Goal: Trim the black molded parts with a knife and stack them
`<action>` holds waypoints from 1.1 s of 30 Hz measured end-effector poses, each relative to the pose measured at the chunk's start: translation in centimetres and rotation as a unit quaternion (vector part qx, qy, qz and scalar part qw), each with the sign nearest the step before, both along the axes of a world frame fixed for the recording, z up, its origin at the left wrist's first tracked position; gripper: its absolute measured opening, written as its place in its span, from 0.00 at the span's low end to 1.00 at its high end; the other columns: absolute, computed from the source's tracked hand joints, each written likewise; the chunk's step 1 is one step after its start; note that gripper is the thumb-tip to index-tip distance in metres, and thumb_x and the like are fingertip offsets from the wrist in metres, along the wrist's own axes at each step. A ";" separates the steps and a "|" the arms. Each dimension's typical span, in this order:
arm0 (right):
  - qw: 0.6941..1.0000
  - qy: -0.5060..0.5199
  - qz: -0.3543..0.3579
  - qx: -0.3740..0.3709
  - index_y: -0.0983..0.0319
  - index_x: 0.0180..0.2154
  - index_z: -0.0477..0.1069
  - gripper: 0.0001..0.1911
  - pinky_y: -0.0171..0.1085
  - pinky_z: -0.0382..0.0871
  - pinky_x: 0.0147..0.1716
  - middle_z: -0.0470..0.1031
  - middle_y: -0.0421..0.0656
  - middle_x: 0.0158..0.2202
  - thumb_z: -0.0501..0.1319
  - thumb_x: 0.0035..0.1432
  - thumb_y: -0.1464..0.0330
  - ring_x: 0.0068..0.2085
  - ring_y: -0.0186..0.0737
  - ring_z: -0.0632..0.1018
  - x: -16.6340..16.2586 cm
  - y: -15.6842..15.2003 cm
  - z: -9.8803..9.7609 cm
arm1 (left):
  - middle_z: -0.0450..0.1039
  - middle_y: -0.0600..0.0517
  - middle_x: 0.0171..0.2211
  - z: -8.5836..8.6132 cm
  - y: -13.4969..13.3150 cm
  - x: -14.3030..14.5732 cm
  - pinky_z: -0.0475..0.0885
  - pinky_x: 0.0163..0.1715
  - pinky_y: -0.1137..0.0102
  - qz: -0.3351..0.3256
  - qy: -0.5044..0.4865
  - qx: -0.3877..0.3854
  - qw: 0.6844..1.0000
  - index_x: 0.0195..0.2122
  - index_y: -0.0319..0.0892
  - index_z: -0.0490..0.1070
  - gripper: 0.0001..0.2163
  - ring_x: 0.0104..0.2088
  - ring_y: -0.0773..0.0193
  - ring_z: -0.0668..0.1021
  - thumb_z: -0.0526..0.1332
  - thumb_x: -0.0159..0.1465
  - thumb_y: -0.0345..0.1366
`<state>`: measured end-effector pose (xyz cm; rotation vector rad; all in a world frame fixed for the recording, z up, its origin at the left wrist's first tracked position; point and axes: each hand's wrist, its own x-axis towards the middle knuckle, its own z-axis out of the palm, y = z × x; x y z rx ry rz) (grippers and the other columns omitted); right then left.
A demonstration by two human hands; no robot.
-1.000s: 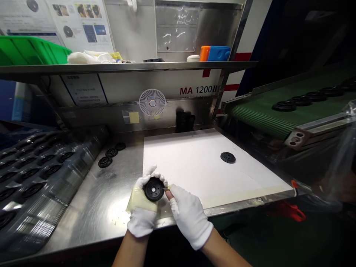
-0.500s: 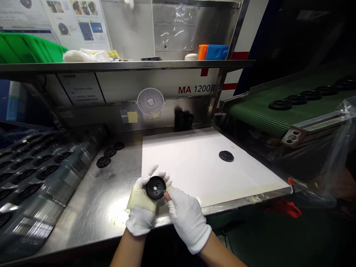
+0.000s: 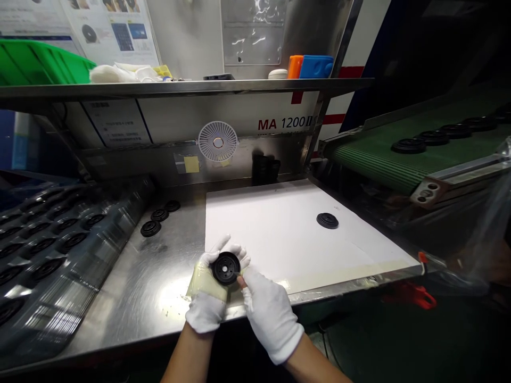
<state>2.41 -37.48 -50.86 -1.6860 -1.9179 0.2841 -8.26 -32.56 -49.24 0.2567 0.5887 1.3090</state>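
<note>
Metal surface (image 3: pixel 115 314), a disc (image 3: pixel 222 277) held by the near left corner of the sheet (image 3: pixel 271 229).
The left hand (image 3: pixel 208 279) grips the disc in its fingers; the right hand (image 3: pixel 271 308) reaches its rim, though whether those fingers pinch anything I cannot tell. Little has shifted since a moment ago, so rim work appears to be continuing. Another disc (image 3: pixel 327 221) lies on the sheet's right, three discs (image 3: pixel 159 215) left of it, a belt (image 3: pixel 371 162) beyond its right.

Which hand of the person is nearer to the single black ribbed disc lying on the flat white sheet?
Right. The white-gloved right hand is below and left of the black ribbed disc in the picture; the white-gloved left hand is farther left.
</note>
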 end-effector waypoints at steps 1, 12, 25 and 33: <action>1.000 0.001 -0.006 0.001 0.57 0.39 0.69 0.11 0.36 0.54 0.28 0.77 0.41 0.32 0.48 0.63 0.67 0.31 0.39 0.76 0.2 0.1 -0.1 | 0.73 0.45 0.33 0.0 0.1 0.1 0.75 0.39 0.58 0.001 -0.013 0.003 1.000 0.46 0.37 0.70 0.16 0.35 0.57 0.77 0.57 0.55 0.30; 1.000 0.008 0.003 0.004 0.58 0.31 0.67 0.09 0.36 0.52 0.26 0.75 0.38 0.25 0.50 0.61 0.69 0.26 0.37 0.74 -0.7 -0.4 0.3 | 0.74 0.44 0.38 -0.2 0.0 0.1 0.73 0.43 0.56 0.040 -0.023 0.040 0.998 0.46 0.39 0.70 0.16 0.41 0.56 0.77 0.57 0.56 0.28; 1.000 0.008 0.000 0.003 0.58 0.31 0.67 0.10 0.36 0.51 0.26 0.75 0.38 0.25 0.50 0.61 0.68 0.26 0.37 0.74 -0.9 -0.6 0.1 | 0.74 0.45 0.41 -0.7 0.0 0.2 0.72 0.46 0.58 0.052 -0.030 0.047 0.997 0.47 0.41 0.70 0.17 0.43 0.56 0.77 0.58 0.56 0.28; 1.000 0.014 -0.024 -0.012 0.57 0.34 0.68 0.10 0.36 0.53 0.27 0.76 0.40 0.28 0.49 0.61 0.68 0.28 0.38 0.75 -0.3 -0.5 -0.4 | 0.68 0.53 0.24 0.0 0.3 0.4 0.74 0.33 0.71 0.022 -0.056 0.001 0.998 0.34 0.39 0.72 0.04 0.27 0.69 0.74 0.60 0.57 0.29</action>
